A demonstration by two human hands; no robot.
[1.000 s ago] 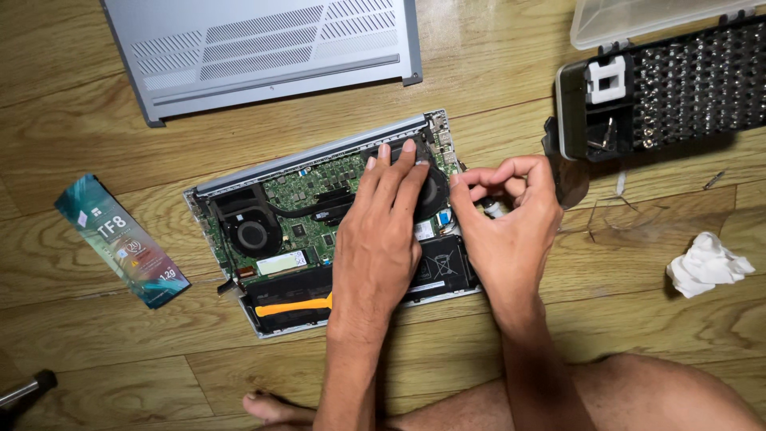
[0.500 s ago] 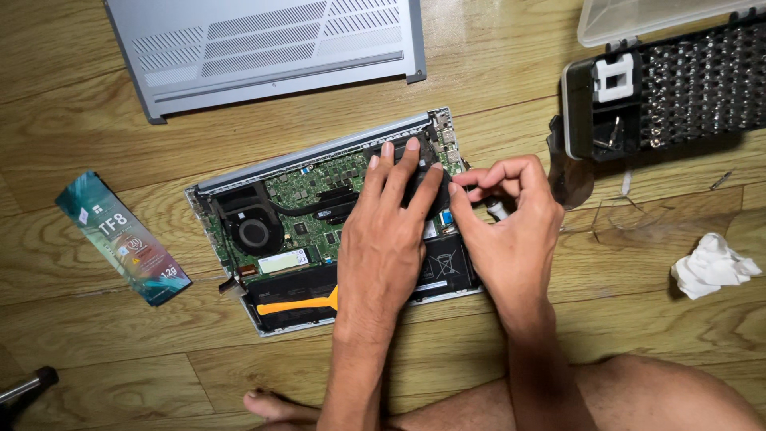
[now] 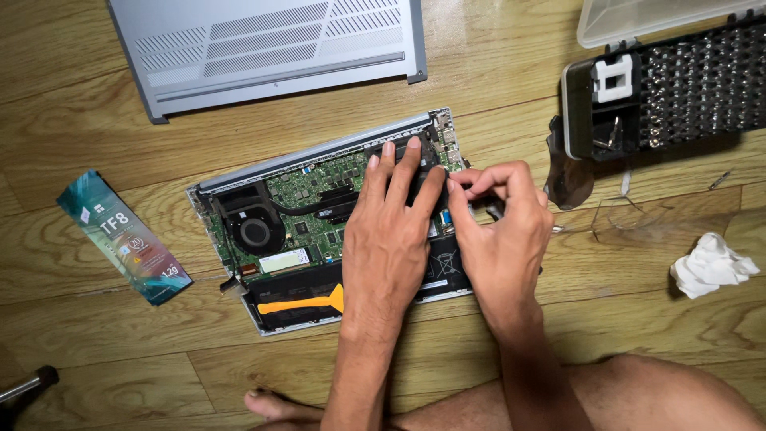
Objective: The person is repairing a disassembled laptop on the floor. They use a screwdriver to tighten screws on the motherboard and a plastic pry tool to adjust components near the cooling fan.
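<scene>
While the left hand lies flat, fingers spread, bracing the opened laptop mid-frame, the right hand should keep its narrow fingertip pinch steady at the laptop's right edge.

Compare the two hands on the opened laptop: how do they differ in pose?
The left hand lies flat, fingers spread, palm down on the opened laptop; the right hand is curled, fingertips pinched together near the laptop's right edge. The left hand covers the board; the right hand sits partly off it. Both are bare.
</scene>
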